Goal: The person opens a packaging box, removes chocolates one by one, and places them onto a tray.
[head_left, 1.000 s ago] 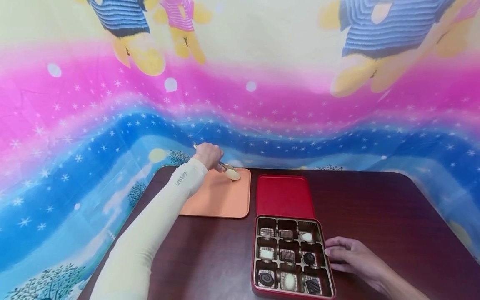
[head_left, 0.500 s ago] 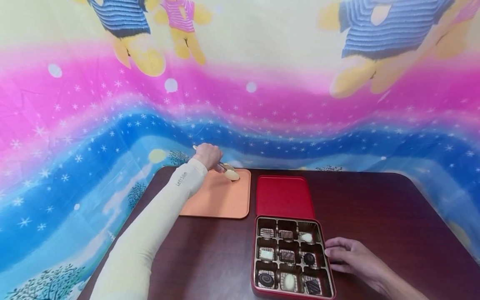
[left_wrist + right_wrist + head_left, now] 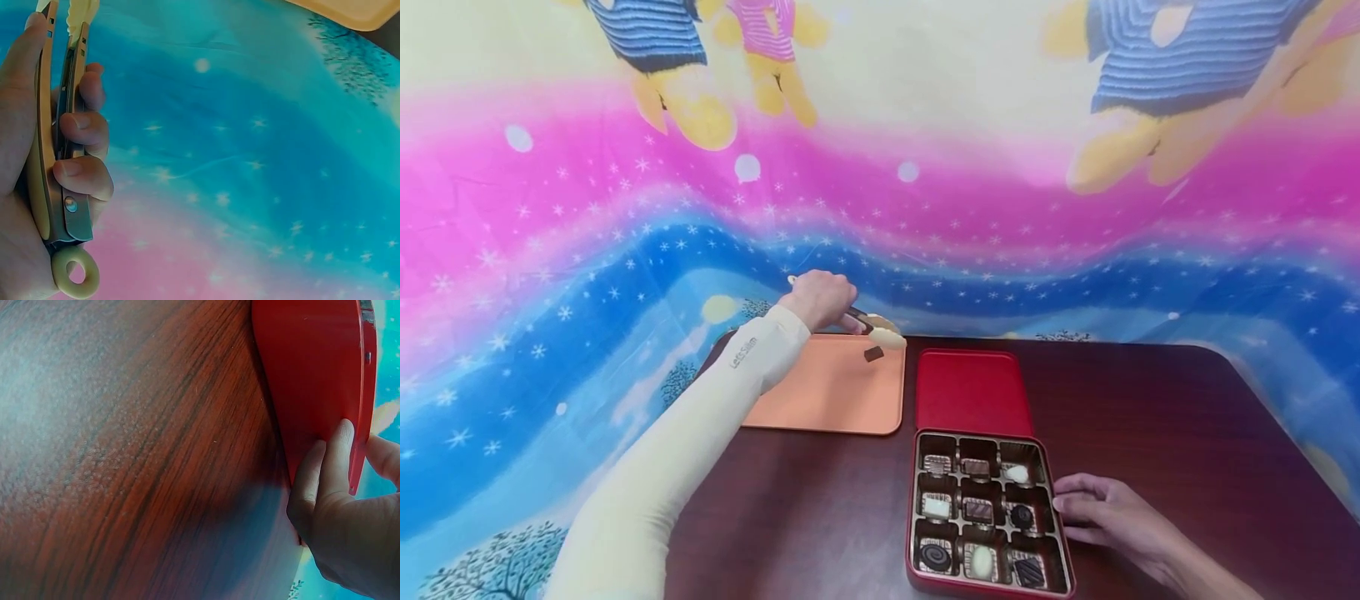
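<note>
In the head view my left hand (image 3: 822, 300) grips a pair of tongs (image 3: 887, 337) with cream tips above the peach tray (image 3: 820, 392). The left wrist view shows its fingers wrapped round the metal-and-cream handles, with the ring end below the palm. A small dark chocolate (image 3: 873, 354) lies on the tray, just below the tong tips. My right hand (image 3: 1108, 512) rests against the right side of a red tin box (image 3: 1063, 575) of chocolates. In the right wrist view its straight fingers (image 3: 337, 456) touch the box's red wall, thumb near the rim.
The box's dark insert has several compartments, each with a chocolate (image 3: 936, 557). A red lid (image 3: 973, 392) lies right behind the box, to the right of the tray. The dark wooden table (image 3: 1150, 417) ends at a printed curtain (image 3: 985, 250) behind.
My left hand has lifted a little and moved right with the tongs. The tips have come away from the dark chocolate, which now lies on the tray. My right hand stays at the box.
</note>
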{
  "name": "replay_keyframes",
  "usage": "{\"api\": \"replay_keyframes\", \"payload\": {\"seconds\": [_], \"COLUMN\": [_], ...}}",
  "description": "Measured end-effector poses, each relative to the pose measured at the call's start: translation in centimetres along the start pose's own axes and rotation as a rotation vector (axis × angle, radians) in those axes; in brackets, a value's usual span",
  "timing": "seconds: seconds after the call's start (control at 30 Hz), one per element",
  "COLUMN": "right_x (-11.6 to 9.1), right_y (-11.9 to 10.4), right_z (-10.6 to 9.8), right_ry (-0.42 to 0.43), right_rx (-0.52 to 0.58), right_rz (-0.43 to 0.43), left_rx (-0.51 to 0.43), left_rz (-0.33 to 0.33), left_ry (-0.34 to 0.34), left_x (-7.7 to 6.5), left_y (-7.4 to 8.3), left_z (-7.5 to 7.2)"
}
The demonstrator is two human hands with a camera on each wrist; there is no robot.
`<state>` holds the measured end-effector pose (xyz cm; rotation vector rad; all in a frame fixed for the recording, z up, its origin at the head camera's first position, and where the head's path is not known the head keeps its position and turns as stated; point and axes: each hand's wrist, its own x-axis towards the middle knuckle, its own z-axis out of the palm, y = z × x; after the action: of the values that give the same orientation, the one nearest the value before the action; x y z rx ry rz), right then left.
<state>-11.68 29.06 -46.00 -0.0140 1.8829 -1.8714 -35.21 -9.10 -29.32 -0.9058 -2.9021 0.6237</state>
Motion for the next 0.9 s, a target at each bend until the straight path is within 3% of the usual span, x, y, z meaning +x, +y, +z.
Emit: {"api": "replay_keyframes", "payload": {"seconds": [0.23, 0.4, 0.63, 0.9], "right_x": [-0.1, -0.1, 0.0, 0.1], "right_y": [-0.1, -0.1, -0.1, -0.2], "right_z": [0.0, 0.0, 0.0, 0.0], "right_ry": [0.002, -0.006, -0.014, -0.020], "right_rx": [-0.002, -0.001, 0.003, 0.010], "right_rz": [0.005, 0.005, 0.008, 0.006], "left_rx": [0.011, 0.016, 0.056, 0.061], "left_rz": [0.085, 0.139, 0.219, 0.250], "left_ry": [0.046, 0.041, 0.083, 0.023], "left_x": [-1.0, -1.9, -3.2, -4.4], "left_y": [3.2, 5.7, 8.6, 11.0], "left_z": [-2.3, -3.8, -5.1, -5.5]}}
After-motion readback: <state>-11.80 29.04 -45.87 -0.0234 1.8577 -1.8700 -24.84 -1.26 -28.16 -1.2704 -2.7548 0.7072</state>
